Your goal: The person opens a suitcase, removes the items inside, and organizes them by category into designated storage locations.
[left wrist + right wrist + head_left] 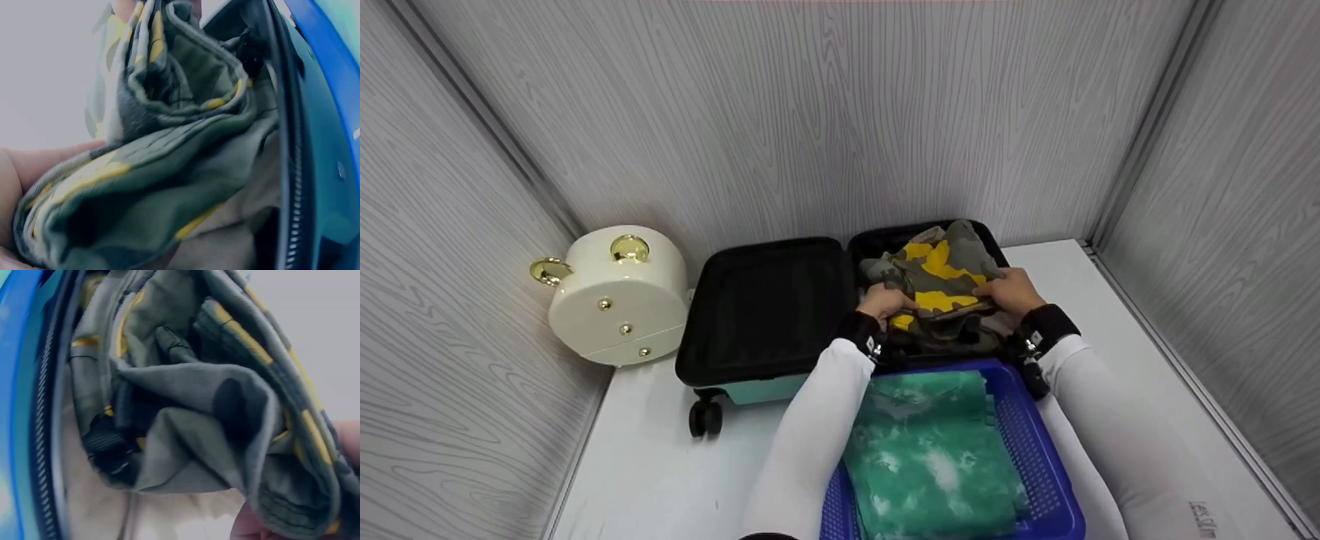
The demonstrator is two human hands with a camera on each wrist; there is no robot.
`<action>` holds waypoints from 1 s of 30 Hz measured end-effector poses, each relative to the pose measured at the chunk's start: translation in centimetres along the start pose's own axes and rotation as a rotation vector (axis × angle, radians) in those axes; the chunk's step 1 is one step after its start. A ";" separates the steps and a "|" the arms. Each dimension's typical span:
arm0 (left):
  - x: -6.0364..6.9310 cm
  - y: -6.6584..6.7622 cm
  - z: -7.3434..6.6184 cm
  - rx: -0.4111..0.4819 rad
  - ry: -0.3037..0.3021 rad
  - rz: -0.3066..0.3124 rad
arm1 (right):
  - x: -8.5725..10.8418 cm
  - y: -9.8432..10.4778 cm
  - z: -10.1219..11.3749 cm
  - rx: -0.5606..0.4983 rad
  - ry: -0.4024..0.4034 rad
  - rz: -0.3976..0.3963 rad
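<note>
Camouflage cloth garment, grey-green and yellow, folded [941, 274] — presumably light, soft, floppy; best held at opposite sides, where left grip [883, 301] and right grip [1014, 292] pinch it.

Head view fwd/dn; wrist views v. close, share camo cloth [941, 268].

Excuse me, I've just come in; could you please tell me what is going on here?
A person is handling a bundled camouflage garment with yellow patches at the right half of an open suitcase. The left grip holds one side of it and the right grip the other, so it has not been let go. In front, a blue basket holds green and white cloth, and a cream case stands left of the suitcase.
</note>
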State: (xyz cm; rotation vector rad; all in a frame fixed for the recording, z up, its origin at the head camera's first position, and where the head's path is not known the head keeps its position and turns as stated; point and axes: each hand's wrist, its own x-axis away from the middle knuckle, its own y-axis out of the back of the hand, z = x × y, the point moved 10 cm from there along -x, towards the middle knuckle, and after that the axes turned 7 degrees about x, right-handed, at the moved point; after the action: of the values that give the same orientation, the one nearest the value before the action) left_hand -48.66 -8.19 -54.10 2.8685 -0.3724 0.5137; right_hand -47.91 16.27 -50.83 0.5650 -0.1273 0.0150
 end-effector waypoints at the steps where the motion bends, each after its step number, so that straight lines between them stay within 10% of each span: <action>1: 0.3 0.2 -0.4 0.026 -0.014 -0.007 | 0.1 0.2 0.2 -0.048 0.003 -0.007; 8: 2.9 1.6 -2.5 0.394 -0.074 0.026 | 1.8 0.3 3.1 -0.481 0.041 0.064; 16: 4.1 3.0 -1.7 0.791 0.010 0.214 | 5.6 0.1 7.7 -0.579 0.239 0.196; 26: 9.1 4.6 -2.1 0.504 -0.084 0.169 | 11.5 0.1 9.1 -0.492 0.267 0.089; 30: 11.8 4.2 -2.9 0.446 -0.158 0.245 | 13.4 0.0 8.9 -0.432 0.297 0.189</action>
State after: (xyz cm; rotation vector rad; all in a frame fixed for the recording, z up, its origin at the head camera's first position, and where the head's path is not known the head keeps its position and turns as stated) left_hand -40.05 -13.92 -46.54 3.3273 -0.7254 0.4591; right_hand -35.70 11.24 -41.66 0.1132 0.1053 0.2490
